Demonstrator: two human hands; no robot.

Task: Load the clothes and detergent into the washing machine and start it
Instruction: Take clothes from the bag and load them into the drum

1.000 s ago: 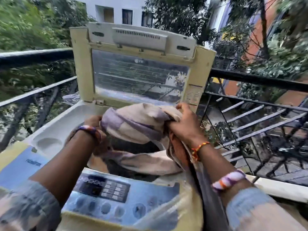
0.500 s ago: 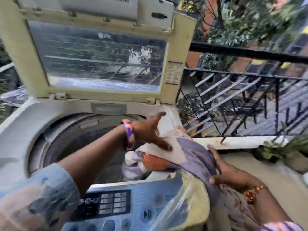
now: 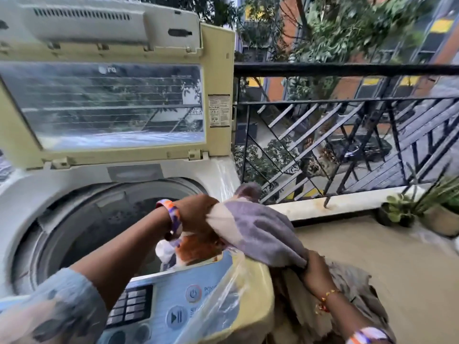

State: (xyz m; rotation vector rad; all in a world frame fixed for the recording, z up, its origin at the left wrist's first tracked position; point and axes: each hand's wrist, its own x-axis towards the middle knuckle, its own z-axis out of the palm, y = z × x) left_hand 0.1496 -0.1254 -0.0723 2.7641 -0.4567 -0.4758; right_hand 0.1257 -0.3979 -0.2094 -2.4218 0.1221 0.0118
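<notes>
Head view, looking down over a top-loading washing machine (image 3: 29, 199) on a balcony. The left hand (image 3: 196, 214) reaches across the drum opening and grips a bunched end of a purple and cream cloth (image 3: 258, 232), fingers curled into the fabric. A purple and orange bangle (image 3: 171, 219) circles that wrist. The right hand (image 3: 315, 269) is lower, just off the machine's right side, and pinches the other end of the same cloth. The cloth stretches between the two hands, over the machine's front right corner. An orange and white part of it (image 3: 196, 249) hangs inside the drum (image 3: 82, 227) at the front rim. More crumpled fabric (image 3: 352, 289) hangs below the right hand. The lid (image 3: 104, 105) stands upright and open behind the drum. Nearest the camera, the control panel (image 3: 159, 306) shows power and play-pause buttons, partly under clear plastic wrap (image 3: 223, 304). A black metal railing (image 3: 347, 125) runs to the right, with potted plants (image 3: 422, 209) on the floor beside it.
</notes>
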